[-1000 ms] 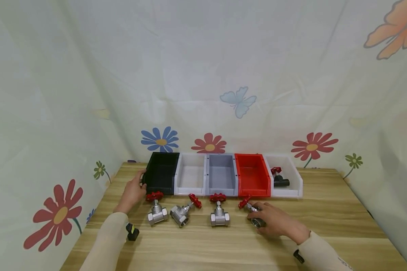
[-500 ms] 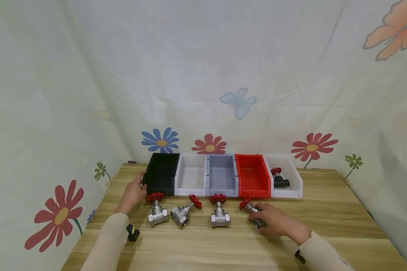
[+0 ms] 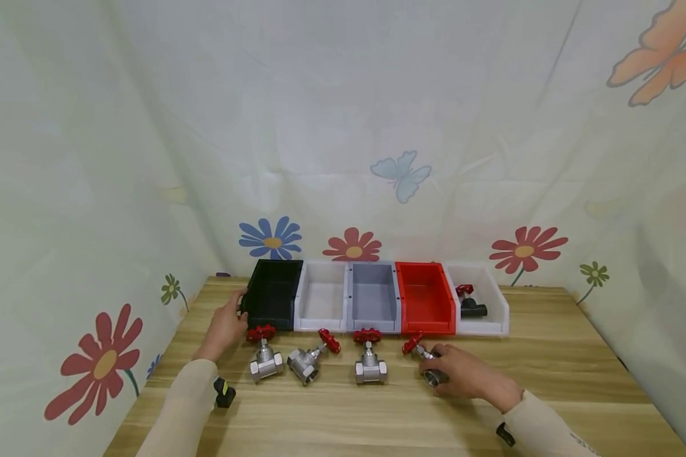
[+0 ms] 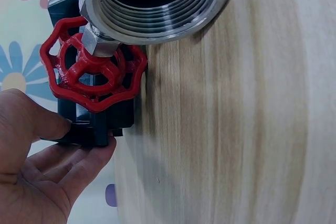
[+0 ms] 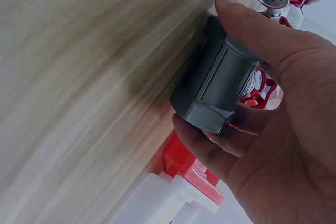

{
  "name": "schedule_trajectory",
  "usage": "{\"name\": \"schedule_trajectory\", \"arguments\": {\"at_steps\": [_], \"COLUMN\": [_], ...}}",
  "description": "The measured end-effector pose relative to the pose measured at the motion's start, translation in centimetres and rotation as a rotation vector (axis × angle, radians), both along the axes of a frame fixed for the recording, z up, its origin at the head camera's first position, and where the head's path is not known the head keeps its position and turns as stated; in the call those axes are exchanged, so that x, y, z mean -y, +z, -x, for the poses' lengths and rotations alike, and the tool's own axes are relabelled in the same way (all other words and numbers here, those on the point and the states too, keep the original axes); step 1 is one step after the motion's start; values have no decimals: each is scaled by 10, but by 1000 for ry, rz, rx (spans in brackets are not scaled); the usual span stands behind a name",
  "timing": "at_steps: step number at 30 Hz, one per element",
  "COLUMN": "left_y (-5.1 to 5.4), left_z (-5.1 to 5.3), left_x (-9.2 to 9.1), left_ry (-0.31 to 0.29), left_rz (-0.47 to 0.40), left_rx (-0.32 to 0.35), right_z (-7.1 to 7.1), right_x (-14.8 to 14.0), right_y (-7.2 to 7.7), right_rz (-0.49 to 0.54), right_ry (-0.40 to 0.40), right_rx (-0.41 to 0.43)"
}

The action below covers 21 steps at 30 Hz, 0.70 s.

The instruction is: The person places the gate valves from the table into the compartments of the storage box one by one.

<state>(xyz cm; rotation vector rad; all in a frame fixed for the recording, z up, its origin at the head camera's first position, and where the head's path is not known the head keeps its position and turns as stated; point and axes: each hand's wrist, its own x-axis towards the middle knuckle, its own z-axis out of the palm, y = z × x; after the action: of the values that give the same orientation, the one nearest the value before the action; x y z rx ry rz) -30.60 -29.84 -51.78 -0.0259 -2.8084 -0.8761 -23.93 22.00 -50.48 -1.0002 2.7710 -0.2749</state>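
My left hand [image 3: 224, 327] is at the left side of the black bin [image 3: 271, 295]; in the left wrist view its thumb and fingers [image 4: 79, 169] pinch the bin's edge. My right hand [image 3: 465, 373] grips the body of the rightmost metal valve [image 3: 434, 376], which lies on the table with its red handwheel [image 3: 413, 343] toward the red bin. The right wrist view shows thumb and fingers around the valve body [image 5: 212, 82]. Three more valves with red handwheels lie to the left: one [image 3: 265, 363] before the black bin, a tilted one [image 3: 304, 364], and one [image 3: 370, 369] before the grey bin.
A white bin [image 3: 322, 295], a grey bin [image 3: 374, 295], a red bin [image 3: 425, 298] and another white bin [image 3: 497, 311] continue the row. The right white bin holds a dark fitting [image 3: 473, 309] with a red handwheel. Patterned cloth [image 3: 320, 127] hangs behind the wooden table [image 3: 320, 425].
The head view has shifted very slightly. Both hands keep their places, and the valves and bins have not visibly moved.
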Motion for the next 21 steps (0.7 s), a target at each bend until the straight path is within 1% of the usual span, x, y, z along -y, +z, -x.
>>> {"name": "schedule_trajectory", "arguments": {"at_steps": [3,6,11,19,21], "left_y": [1,2,0,0,0], "left_z": [0,0,0,0,0], "left_x": [-1,-1,-1,0,0], "left_ry": [0,1,0,-10,-11], "left_rz": [6,8,2,1,-1], "left_rx": [0,5,5,-8,-7], "right_z": [0,0,-2,-8,-9], "right_x": [-1,-3,-3,-4,-5], "right_y": [-1,-2,-3,9,12], "right_rz": [-2,-11,-22,2,2], "right_ry": [11,1,-5,39,42], "right_rx": [-13,-7,-15,-95,-103]}}
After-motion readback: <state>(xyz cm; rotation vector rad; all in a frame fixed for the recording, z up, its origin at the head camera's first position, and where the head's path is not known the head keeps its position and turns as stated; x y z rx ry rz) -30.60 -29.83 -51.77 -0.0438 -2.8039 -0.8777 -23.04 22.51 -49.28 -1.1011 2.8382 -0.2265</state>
